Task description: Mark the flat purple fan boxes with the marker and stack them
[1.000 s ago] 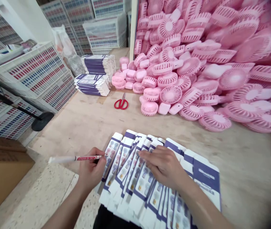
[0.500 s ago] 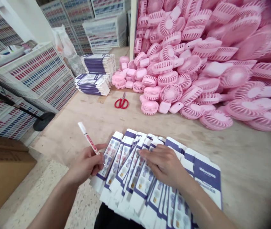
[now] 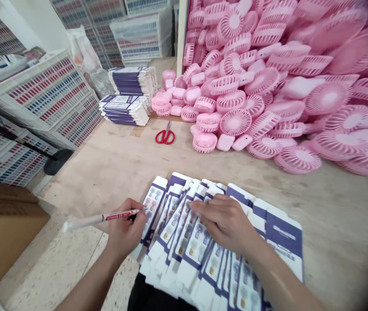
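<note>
My left hand [image 3: 128,229] is closed around a slim white marker pen [image 3: 119,214] with red lettering. The pen lies almost level, its blurred back end pointing left and its tip at the leftmost carton [image 3: 154,199]; whether the tip touches the card I cannot tell. Flat, folded cartons [image 3: 200,246] in white and purple, printed with small fan pictures, are spread in an overlapping row at the table's front edge. Across the middle of that row rests my right hand [image 3: 224,220], palm down, with forefinger and thumb reaching left over the cartons.
Red-handled scissors [image 3: 165,136] lie on the wooden table [image 3: 115,166]. Behind them stand stacked flat cartons [image 3: 127,97]. Pink handheld fans [image 3: 236,122] are heaped at the back and right. White crates [image 3: 46,93] stand left, with a cardboard box [image 3: 5,233] below and a black stand base [image 3: 58,161].
The pen has swung from steeply upright to nearly level, its back end dropping leftward. My left hand has turned and shifted slightly right. My right hand stays on the cartons.
</note>
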A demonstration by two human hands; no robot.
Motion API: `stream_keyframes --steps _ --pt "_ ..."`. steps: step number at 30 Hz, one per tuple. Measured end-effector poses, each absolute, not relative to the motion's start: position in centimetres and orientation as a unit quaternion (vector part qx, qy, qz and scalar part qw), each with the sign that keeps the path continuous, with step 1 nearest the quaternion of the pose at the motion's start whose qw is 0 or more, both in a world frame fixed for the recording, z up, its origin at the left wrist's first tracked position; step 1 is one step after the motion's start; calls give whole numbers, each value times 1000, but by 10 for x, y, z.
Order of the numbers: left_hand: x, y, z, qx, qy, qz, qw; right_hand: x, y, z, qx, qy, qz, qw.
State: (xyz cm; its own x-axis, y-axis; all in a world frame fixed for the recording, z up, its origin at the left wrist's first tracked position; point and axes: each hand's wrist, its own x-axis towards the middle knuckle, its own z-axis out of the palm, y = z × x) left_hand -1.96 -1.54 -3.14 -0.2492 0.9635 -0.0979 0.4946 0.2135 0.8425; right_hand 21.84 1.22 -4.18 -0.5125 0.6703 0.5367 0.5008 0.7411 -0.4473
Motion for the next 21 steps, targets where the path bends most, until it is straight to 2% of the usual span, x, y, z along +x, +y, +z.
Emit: stream_keyframes --steps 3,7,9,14,18,21 --pt "-17 -17 -34 557 704 331 292 219 12 -42 -345 -863 118 350" --pt "-18 -15 -31 540 716 330 296 218 12 -41 -347 -861 123 351" --pt "-22 -10 -25 485 725 340 353 218 12 -41 -343 -862 121 353" --pt "-37 2 -1 391 612 270 633 219 12 -43 -350 -863 126 342" --pt "-34 -1 12 338 581 283 684 219 11 -43 -351 -864 127 337" --pt "-28 -5 7 349 562 244 709 219 11 -42 -352 -865 127 336"
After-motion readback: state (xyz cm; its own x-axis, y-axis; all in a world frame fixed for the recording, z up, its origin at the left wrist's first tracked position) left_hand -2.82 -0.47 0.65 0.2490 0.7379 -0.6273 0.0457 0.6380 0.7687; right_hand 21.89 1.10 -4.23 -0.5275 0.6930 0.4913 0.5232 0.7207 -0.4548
